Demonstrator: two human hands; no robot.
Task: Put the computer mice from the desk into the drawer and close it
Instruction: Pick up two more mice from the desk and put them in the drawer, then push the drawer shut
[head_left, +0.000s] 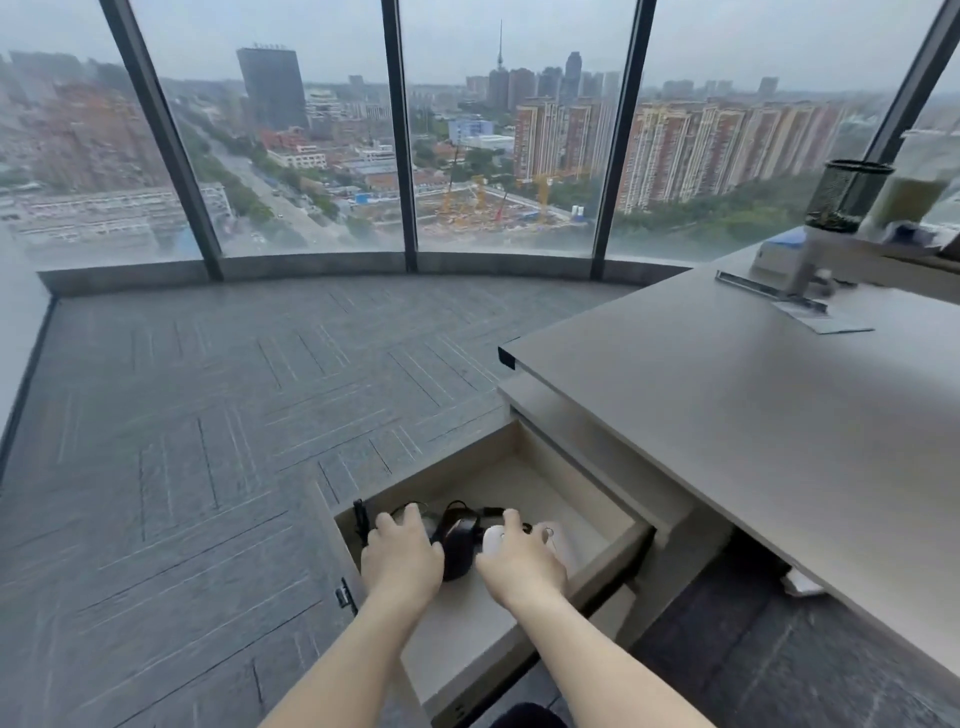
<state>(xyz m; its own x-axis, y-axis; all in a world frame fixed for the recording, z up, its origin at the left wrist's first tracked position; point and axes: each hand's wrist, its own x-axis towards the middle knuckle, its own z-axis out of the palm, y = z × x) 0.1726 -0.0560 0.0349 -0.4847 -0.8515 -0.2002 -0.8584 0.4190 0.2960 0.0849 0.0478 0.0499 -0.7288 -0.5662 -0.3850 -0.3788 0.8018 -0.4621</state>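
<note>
The beige drawer (613, 556) stands pulled out below the grey desk (753, 415). Inside it lie a black mouse (460, 540) with its cable and a white mouse (496, 538). Another pale mouse (430, 521) shows only as a sliver past my left fingers. My left hand (400, 556) rests over that spot, left of the black mouse, fingers curled down. On the other side, my right hand (519, 564) lies on the white mouse with fingers bent over it. Whether either hand grips a mouse is hidden.
At the desk's far right stand a black mesh cup (844, 195), a white monitor-arm base (810, 260) and a metal cable slot (769, 291). Grey carpet (208, 415) runs to floor-height windows (311, 130). A latch (344, 595) sits on the drawer's left front corner.
</note>
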